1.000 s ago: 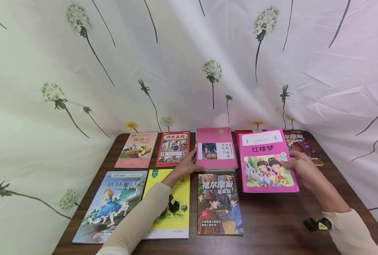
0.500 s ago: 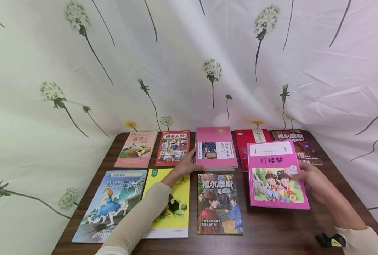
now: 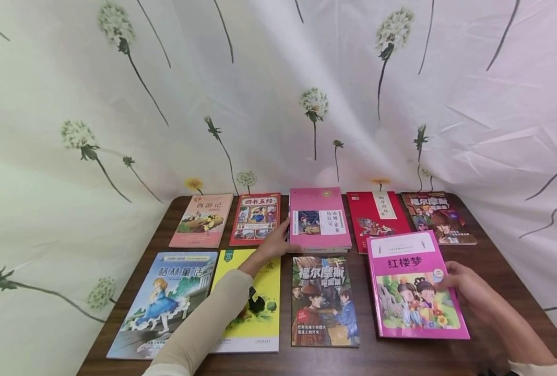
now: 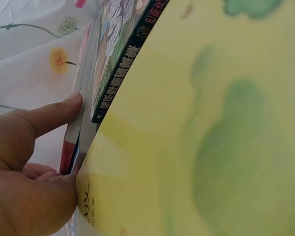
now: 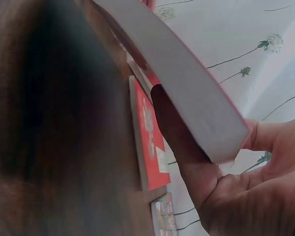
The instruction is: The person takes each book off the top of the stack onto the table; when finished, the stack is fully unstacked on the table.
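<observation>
My right hand (image 3: 471, 292) pinches the right edge of a thick magenta book (image 3: 416, 287), thumb on its cover and fingers underneath. In the right wrist view the book's page block (image 5: 187, 83) stands clear of the dark tabletop, tilted. My left hand (image 3: 274, 243) rests at the lower left corner of a small stack of books topped by a pink book (image 3: 313, 201). Its fingers lie along the stack's left side and the thumb at the front edge. In the left wrist view, fingertips of that hand (image 4: 34, 162) touch the book edges, with a yellow book (image 4: 137, 162) in front.
A red book (image 3: 377, 214) and a detective comic (image 3: 435, 214) lie at the back right. Front centre holds another comic-style book (image 3: 325, 308). Left are a blue book (image 3: 165, 303), a salmon book (image 3: 203, 222) and a red comic (image 3: 255, 224). A floral curtain (image 3: 259, 104) hangs behind.
The magenta book has moved toward the front and slightly right in my right hand, uncovering the red book and the detective comic behind it. My left hand stays at the pink stack.
</observation>
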Action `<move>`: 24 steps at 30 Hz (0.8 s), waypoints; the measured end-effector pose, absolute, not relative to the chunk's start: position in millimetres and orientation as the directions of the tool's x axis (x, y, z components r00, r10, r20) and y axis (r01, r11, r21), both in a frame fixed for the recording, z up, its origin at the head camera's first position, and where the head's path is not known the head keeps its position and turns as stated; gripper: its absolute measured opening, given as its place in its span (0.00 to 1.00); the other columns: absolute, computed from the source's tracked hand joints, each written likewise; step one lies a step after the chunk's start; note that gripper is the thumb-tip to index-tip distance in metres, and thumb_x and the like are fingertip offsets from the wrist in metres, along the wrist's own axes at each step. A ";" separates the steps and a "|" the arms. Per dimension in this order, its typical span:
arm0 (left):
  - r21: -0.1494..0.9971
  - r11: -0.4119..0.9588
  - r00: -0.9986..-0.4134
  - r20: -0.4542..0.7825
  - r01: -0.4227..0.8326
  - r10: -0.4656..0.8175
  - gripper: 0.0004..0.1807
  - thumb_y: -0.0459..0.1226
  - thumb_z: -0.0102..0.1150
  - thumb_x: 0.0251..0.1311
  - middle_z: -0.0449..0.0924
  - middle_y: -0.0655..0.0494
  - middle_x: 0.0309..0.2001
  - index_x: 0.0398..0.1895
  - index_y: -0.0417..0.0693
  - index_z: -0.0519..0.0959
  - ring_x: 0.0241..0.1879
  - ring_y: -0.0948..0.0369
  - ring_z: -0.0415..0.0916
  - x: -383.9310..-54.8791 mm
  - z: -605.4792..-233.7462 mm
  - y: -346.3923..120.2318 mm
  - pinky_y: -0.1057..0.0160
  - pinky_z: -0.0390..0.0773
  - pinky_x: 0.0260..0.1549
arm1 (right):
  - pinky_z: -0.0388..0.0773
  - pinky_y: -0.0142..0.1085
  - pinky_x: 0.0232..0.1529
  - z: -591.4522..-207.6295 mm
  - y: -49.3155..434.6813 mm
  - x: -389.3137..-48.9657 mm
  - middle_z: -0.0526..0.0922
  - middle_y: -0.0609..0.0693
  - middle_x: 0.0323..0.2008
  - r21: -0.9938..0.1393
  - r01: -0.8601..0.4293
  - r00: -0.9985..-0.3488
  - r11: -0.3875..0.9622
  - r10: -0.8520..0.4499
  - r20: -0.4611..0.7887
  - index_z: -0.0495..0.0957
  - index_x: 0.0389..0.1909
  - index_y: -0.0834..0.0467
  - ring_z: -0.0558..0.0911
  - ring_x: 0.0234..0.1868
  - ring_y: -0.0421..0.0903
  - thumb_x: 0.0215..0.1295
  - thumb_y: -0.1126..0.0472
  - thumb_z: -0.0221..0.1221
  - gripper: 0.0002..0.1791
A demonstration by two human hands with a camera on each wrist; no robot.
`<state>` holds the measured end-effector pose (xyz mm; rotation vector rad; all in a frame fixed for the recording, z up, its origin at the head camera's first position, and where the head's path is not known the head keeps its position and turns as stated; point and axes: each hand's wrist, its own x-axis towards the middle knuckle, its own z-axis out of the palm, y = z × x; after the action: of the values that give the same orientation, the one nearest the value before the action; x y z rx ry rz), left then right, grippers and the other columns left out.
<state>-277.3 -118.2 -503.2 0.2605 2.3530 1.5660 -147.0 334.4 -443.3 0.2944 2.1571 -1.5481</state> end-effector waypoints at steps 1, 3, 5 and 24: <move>0.922 0.387 -0.937 -0.150 -0.017 0.315 0.60 0.36 0.77 0.63 0.37 0.46 0.89 0.89 0.49 0.44 0.85 0.42 0.46 -277.1 -504.0 -118.3 0.41 0.65 0.78 | 0.87 0.39 0.39 -445.0 334.5 -145.1 0.85 0.45 0.39 -0.837 0.433 -0.866 0.335 -0.104 -0.489 0.49 0.73 0.75 0.87 0.36 0.43 0.73 0.66 0.51 0.34; 0.923 0.384 -0.936 -0.151 -0.019 0.318 0.60 0.37 0.77 0.63 0.37 0.47 0.89 0.89 0.49 0.44 0.86 0.43 0.47 -277.2 -505.8 -118.5 0.42 0.65 0.78 | 0.88 0.39 0.39 -448.2 334.5 -141.4 0.85 0.46 0.38 -0.842 0.435 -0.862 0.320 -0.123 -0.492 0.49 0.71 0.75 0.88 0.36 0.43 0.72 0.67 0.52 0.34; 0.922 0.387 -0.936 -0.150 -0.016 0.320 0.60 0.37 0.77 0.63 0.37 0.47 0.89 0.89 0.49 0.44 0.85 0.44 0.47 -278.0 -507.4 -118.3 0.42 0.66 0.78 | 0.88 0.39 0.39 -450.9 335.1 -138.3 0.86 0.46 0.37 -0.842 0.437 -0.855 0.316 -0.144 -0.498 0.50 0.70 0.75 0.88 0.36 0.43 0.71 0.67 0.51 0.32; 0.915 0.404 -0.938 -0.138 0.002 0.317 0.59 0.36 0.77 0.62 0.37 0.44 0.88 0.89 0.49 0.46 0.85 0.43 0.47 -278.9 -505.8 -118.5 0.43 0.67 0.77 | 0.85 0.38 0.39 -475.6 331.4 -134.1 0.85 0.54 0.41 -0.759 0.447 -0.825 0.474 -0.110 -0.555 0.58 0.64 0.77 0.86 0.38 0.46 0.73 0.62 0.54 0.28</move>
<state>-278.9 -118.5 -505.8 0.2783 2.3745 1.5466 -134.1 331.4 -475.6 0.2783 2.1812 -1.3486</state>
